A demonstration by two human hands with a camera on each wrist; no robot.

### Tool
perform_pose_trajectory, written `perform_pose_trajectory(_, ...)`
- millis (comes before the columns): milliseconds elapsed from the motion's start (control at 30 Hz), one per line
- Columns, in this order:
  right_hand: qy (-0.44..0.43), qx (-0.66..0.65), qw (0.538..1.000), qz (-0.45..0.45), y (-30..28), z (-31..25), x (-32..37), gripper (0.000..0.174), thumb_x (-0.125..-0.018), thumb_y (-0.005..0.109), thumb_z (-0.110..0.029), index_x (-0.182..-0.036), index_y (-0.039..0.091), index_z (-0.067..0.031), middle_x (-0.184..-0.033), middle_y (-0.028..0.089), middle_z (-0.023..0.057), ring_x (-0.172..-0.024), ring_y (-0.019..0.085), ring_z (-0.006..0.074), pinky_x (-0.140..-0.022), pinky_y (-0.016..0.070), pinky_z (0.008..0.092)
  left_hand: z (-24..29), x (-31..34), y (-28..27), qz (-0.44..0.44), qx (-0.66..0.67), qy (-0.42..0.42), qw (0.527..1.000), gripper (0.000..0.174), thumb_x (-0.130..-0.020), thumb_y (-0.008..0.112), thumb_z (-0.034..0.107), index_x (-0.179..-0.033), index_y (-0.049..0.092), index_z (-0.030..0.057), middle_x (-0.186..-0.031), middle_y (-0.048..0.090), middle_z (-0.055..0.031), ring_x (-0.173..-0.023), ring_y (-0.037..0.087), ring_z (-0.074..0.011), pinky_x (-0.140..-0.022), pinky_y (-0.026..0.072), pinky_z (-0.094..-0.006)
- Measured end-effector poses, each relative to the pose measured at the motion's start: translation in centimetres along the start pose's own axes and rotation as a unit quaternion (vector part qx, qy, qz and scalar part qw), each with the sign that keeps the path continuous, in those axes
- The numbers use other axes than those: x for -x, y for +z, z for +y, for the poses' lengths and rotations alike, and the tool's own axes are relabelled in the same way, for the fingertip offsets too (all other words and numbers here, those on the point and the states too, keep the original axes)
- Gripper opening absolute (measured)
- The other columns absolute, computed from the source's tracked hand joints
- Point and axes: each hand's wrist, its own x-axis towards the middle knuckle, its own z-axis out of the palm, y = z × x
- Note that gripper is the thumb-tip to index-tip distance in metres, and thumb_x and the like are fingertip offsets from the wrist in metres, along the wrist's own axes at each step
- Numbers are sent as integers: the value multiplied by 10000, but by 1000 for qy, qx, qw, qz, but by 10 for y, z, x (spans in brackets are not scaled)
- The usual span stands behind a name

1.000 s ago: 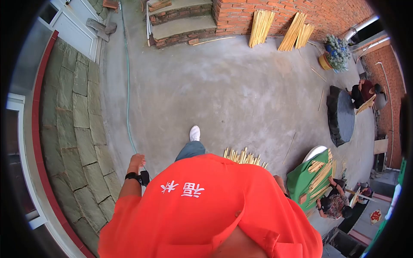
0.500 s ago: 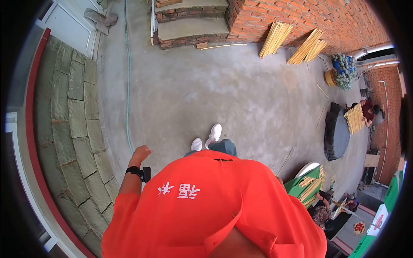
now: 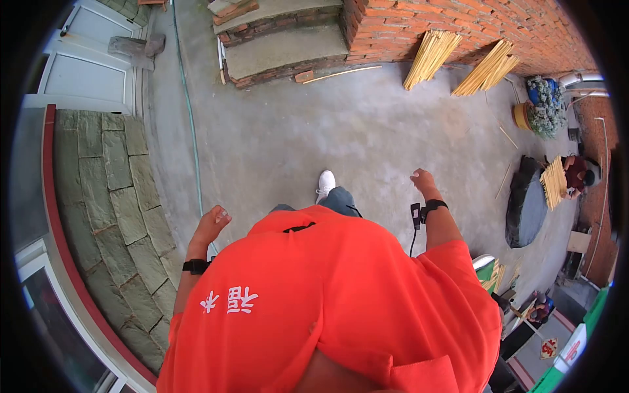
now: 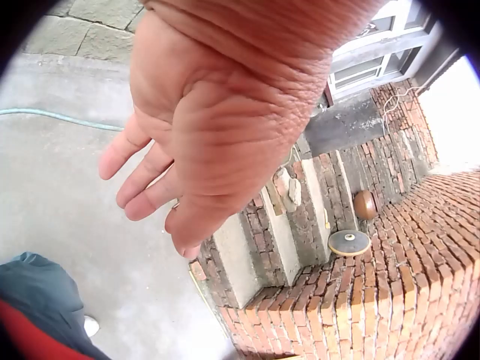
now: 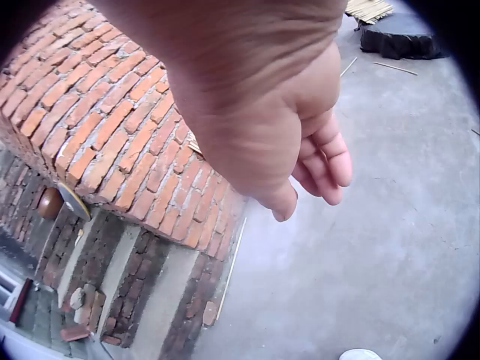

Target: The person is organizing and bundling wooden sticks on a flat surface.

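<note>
Bundle of straight pale-yellow sticks (image 3: 432,59) seen at twelve o'clock from nearer, bare right hand (image 3: 424,180); long axis tilted one-to-seven. Nothing held; fingers loosely curved, as on bare left hand (image 3: 211,224).

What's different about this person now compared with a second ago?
The right hand has swung forward into the head view, and the red shirt now hides most of the green cloth. Both hands look empty. The left hand is still at the left side; the stick bundles still lean on the brick wall.
</note>
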Motion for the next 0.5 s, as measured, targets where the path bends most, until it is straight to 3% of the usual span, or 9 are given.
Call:
perform_pose_trajectory(100, -67, -3, 997, 30, -55, -102, -85, 307, -722, 616, -258, -947, 583, -52, -931, 601, 178, -923, 550, 334, -783, 446, 397, 49, -59, -15, -4, 56, 16, 998, 248, -772, 625, 196, -858, 461, 31, -833, 568, -65, -837, 553, -189, -745, 429, -314)
perform_pose_trajectory(167, -108, -50, 993, 25, -68, -152, -134, 315, -734, 607, -256, -972, 577, -53, -905, 611, 172, -854, 585, 308, -771, 452, 371, 59, -103, -17, -29, 142, 31, 989, 282, -778, 620, 201, -925, 442, 40, -917, 553, -71, -918, 541, -214, -793, 417, -327)
perform_pose_trajectory(300, -98, -185, 974, -83, -75, -252, -186, 303, -762, 598, -231, -998, 566, -44, -813, 621, 133, -673, 615, 199, -628, 481, 302, 68, -199, -8, -79, 137, 47, 986, 346, -780, 618, 211, -1004, 410, 49, -1004, 540, -88, -978, 525, -236, -829, 400, -357)
perform_pose_trajectory(367, -87, -224, 964, -117, -61, -277, -201, 295, -770, 594, -220, -1002, 563, -40, -771, 621, 115, -625, 610, 162, -573, 482, 280, 67, -247, -4, -145, 104, 61, 982, 445, -763, 632, 269, -1053, 383, 43, -1072, 522, -119, -1015, 515, -269, -850, 392, -365)
perform_pose_trajectory(500, -16, -142, 972, -188, -31, -307, -227, 288, -776, 591, -206, -1008, 557, -41, -685, 612, 83, -589, 603, 156, -502, 471, 272, 67, -345, -4, -197, 52, 79, 976, 537, -726, 652, 323, -1080, 372, 33, -1090, 525, -148, -1019, 511, -315, -849, 398, -368)
